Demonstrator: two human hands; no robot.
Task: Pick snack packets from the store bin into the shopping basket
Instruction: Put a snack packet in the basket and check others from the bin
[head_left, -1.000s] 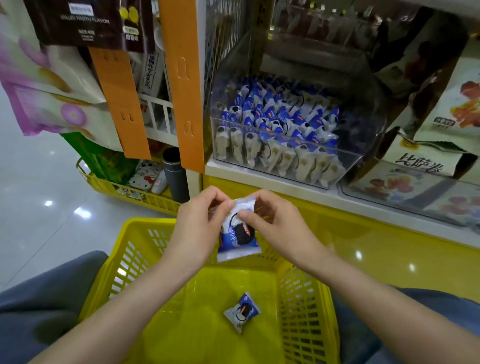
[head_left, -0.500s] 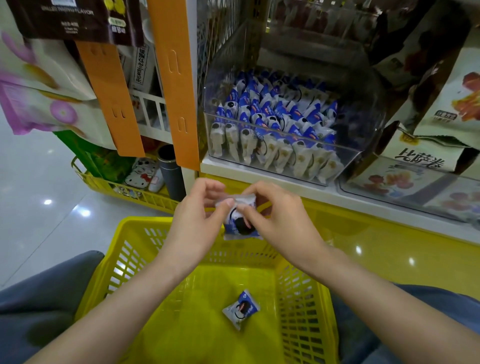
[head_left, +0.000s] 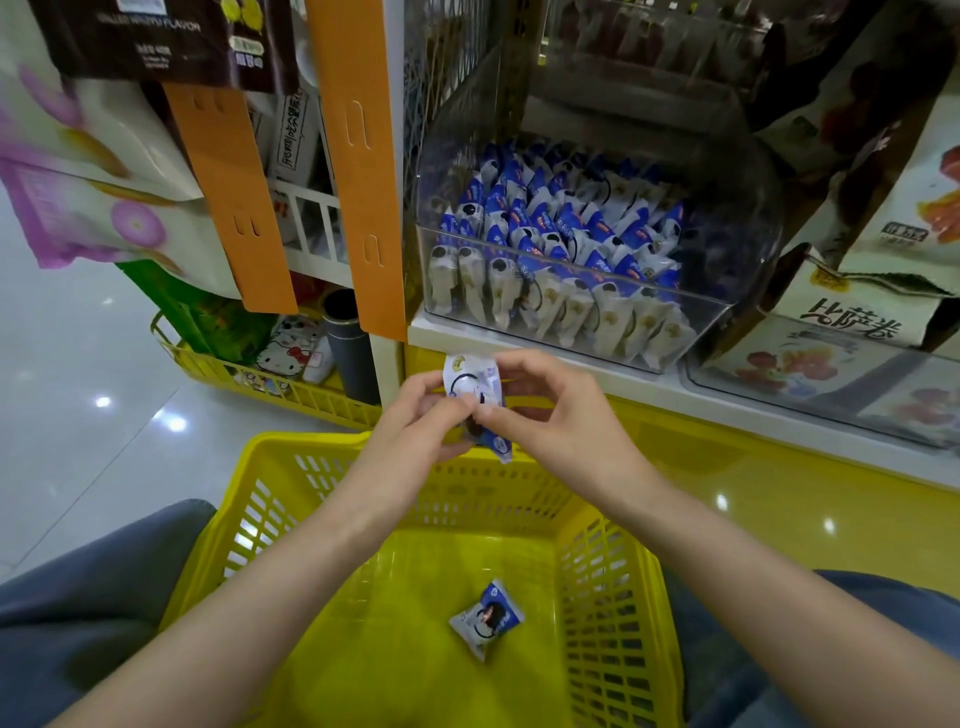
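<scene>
A clear plastic store bin (head_left: 727, 312) on the white shelf holds several blue and white snack packets (head_left: 561, 249) standing in rows. Just below the shelf edge, my left hand (head_left: 415, 426) and my right hand (head_left: 550, 415) both pinch one blue and white snack packet (head_left: 475, 387), turned so its pale side faces up. Under them sits the yellow shopping basket (head_left: 291, 467) on my lap, with one snack packet (head_left: 488, 618) lying flat on its floor.
Orange hanging strips (head_left: 363, 171) and large snack bags (head_left: 88, 171) hang to the left. Another yellow basket (head_left: 270, 384) with goods and a dark cylinder (head_left: 348, 348) stands on the glossy floor at left. Boxed snacks (head_left: 857, 317) fill the shelf at right.
Both hands have lifted the held packet a little toward the shelf edge and turned it over, so its pale back now shows. The packet in the basket has not moved.
</scene>
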